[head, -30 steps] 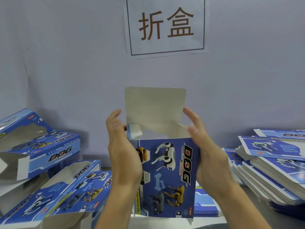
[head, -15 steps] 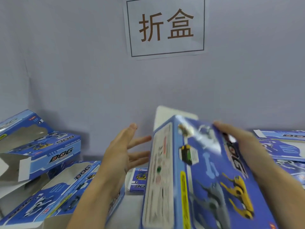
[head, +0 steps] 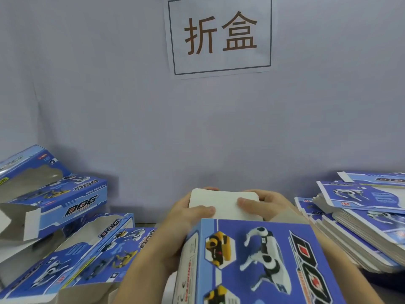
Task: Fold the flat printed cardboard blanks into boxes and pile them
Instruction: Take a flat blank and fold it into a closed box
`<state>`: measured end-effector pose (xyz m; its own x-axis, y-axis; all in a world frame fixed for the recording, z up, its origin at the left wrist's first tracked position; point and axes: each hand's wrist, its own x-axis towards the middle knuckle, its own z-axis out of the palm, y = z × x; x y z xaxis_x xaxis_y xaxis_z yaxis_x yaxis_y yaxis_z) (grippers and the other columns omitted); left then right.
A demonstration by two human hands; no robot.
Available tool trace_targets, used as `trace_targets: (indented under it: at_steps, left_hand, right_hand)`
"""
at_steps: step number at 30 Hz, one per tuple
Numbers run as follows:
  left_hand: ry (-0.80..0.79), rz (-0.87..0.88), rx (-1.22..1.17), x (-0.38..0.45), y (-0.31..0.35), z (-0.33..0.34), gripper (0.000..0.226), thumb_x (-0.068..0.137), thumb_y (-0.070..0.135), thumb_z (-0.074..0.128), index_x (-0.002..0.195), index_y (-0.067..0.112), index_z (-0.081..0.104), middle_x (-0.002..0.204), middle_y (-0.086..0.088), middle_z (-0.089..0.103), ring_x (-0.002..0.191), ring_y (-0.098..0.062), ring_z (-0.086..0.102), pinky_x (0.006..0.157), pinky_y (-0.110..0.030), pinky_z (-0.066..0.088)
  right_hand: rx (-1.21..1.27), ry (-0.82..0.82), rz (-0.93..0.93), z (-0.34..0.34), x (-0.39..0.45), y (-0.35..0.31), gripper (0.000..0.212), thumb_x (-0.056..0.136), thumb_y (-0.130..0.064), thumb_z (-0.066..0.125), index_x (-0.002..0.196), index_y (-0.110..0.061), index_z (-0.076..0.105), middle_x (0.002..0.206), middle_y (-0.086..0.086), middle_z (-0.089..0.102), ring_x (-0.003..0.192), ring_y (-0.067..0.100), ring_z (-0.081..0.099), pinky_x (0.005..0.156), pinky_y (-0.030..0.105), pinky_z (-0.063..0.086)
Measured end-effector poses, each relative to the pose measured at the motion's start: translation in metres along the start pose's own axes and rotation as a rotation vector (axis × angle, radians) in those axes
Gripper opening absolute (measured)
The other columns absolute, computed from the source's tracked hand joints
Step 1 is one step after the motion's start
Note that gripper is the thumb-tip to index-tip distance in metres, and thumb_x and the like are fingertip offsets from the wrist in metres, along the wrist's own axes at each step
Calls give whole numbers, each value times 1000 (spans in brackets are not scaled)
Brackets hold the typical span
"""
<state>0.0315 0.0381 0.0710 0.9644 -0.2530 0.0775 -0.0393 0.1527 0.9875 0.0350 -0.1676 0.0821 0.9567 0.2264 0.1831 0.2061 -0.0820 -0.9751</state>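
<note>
Both hands' grip (head: 223,210) clamped on box (head: 252,255) flap, folded boxes (head: 65,205) left, flat blanks (head: 361,216) right

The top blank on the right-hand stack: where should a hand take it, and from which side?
Probably by the near-left edge of the top blank, coming from the left. That edge overhangs the stack of flat blanks beneath it, so fingers could slide under and the thumb press on top; its far side runs out of view.
</note>
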Motion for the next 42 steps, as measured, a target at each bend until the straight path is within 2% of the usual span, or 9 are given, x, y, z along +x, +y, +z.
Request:
trace_targets:
  at_steps: [11, 16, 19, 22, 25, 28, 30, 34, 42]
  left_hand:
    - [81, 65, 66, 0, -5, -6, 28, 88, 14, 67, 115, 16, 66, 100, -17, 76, 81, -31, 75, 61, -35, 61]
    - [137, 101, 66, 1, -5, -6, 17, 88, 2, 67, 94, 14, 76, 90, -19, 75, 75, -33, 74, 70, -40, 58]
    - [154, 120, 83, 0, -4, -3, 20, 87, -2, 67, 80, 14, 77, 83, -18, 74, 67, -30, 73, 58, -33, 57]
    - [229, 185, 57, -1, 2, 0, 26, 84, -11, 66, 78, 12, 75, 69, -8, 73, 53, -21, 71, 43, -23, 52]
    - [366, 228, -11, -2, 8, -7, 26, 88, -6, 65, 97, 18, 70, 68, -5, 74, 51, -20, 70, 41, -24, 51]
    - [502, 241, -53, -3, 6, -20, 22, 92, 6, 66, 106, 22, 63, 67, -5, 74, 50, -21, 70, 39, -27, 51]
    - [554, 256, -76, -2, 6, -24, 20, 93, 13, 67, 109, 23, 61, 67, -6, 74, 50, -22, 70, 39, -28, 50]
    - [609, 324, -72, -4, 9, -19, 15, 92, 31, 69, 103, 28, 59, 68, -2, 74, 52, -18, 70, 40, -28, 52]
    - [315, 536, 154, -18, 30, 13, 28, 93, 56, 56, 113, 38, 58, 86, 15, 74, 71, -1, 71, 57, -19, 53]
  right_hand:
    - [44, -31, -84, -2, 9, 16, 47, 64, -41, 74, 108, -25, 69, 90, 9, 77, 77, 30, 75, 59, 32, 61]
    - [112, -97, -97, -4, 8, 13, 15, 79, -16, 72, 88, -24, 80, 82, 12, 76, 62, 23, 73, 50, 25, 55]
    - [35, -87, -105, -4, 7, 12, 29, 89, -5, 66, 80, -27, 82, 78, 5, 77, 60, 17, 72, 50, 22, 54]
    - [9, -73, -107, 0, 8, 10, 16, 88, -22, 72, 103, -27, 75, 78, 5, 76, 63, 17, 71, 54, 25, 56]
    - [139, -25, -58, -4, 4, 6, 32, 99, -35, 53, 131, -29, 56, 72, 0, 75, 65, 9, 71, 56, 21, 56]
    - [161, 34, -123, -2, 7, -7, 31, 103, -54, 37, 123, -52, 60, 115, -30, 67, 111, -9, 60, 77, 2, 47]
    - [92, -3, -135, -3, 0, -10, 28, 104, -35, 46, 129, -43, 56, 139, -17, 57, 128, 3, 51, 92, 7, 41]
    - [125, -365, -5, -1, -10, -11, 46, 79, -44, 76, 122, -45, 60, 118, 4, 73, 104, 26, 71, 78, 29, 59]
    - [284, 80, -335, 3, -22, -25, 54, 69, -39, 74, 121, -30, 63, 95, 4, 78, 80, 24, 76, 57, 26, 58]
